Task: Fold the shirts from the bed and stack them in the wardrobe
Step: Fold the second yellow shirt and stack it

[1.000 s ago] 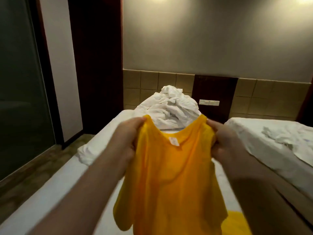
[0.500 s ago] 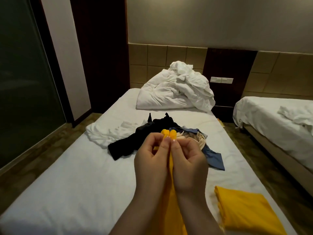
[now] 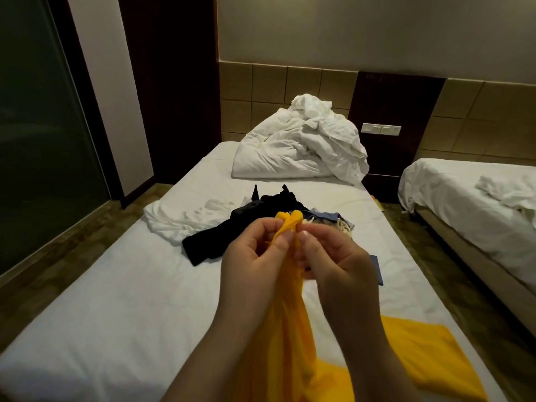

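A yellow shirt hangs folded lengthwise over the white bed. My left hand and my right hand pinch its two shoulders together side by side, so the bunched tops stick up above my fingers. Its lower part drapes down between my forearms onto the mattress. A second yellow garment lies flat on the bed at the lower right. Beyond my hands lies a heap of clothes: a black garment, a blue one and a white shirt.
A crumpled white duvet is piled at the head of the bed. A second bed stands to the right across a narrow floor gap. A dark glass panel and a dark wood panel stand on the left.
One second ago my hands held the shirt spread wide by its shoulders. They have come together, folding it lengthwise, and lowered; my view has tipped down onto the bed.
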Motion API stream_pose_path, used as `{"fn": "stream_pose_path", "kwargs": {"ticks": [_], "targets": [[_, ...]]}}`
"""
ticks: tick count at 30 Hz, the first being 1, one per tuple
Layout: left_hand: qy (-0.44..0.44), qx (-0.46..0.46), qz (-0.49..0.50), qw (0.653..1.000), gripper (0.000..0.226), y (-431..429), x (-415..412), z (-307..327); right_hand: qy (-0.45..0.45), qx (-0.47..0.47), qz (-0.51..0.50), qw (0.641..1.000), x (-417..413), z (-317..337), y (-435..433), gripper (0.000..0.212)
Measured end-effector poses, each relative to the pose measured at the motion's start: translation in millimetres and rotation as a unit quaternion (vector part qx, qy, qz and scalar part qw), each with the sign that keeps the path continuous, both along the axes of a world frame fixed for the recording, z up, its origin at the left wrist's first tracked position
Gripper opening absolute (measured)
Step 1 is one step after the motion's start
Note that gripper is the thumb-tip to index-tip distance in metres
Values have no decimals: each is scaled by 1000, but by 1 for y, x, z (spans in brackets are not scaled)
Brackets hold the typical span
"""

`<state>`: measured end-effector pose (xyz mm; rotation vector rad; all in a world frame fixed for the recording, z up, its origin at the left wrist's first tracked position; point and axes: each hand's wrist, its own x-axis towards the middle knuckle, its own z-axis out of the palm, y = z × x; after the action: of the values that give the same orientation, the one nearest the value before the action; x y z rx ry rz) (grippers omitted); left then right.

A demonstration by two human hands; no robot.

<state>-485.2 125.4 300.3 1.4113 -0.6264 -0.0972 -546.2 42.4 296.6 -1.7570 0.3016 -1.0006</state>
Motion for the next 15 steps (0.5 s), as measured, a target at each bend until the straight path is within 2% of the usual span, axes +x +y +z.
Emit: {"fn": "stream_pose_path", "kwargs": {"ticks": [1,2,4,7,9,11,15], "targets": [[6,-4,-16,1000,7,2,0,2,7,-46,-23,999,1,0,-7,7],[10,-4,-33,999,11,4,0,4,18,-86,-30,996,2,2,-14,17],[17,1,-67,998,19,8,2,11,35,-120,29,992,4,6,-28,35],[18,-5,-118,993,19,15,9,25,88,-82,197,973,7,21,-40,31],[6,-1,-153,988,19,20,15,37,103,-37,256,960,9,31,-44,31],[-21,16,-176,984,19,23,22,49,115,-14,287,951,13,40,-46,43],[-100,46,-176,978,22,26,39,73,88,-3,268,959,14,62,-43,24]]}}
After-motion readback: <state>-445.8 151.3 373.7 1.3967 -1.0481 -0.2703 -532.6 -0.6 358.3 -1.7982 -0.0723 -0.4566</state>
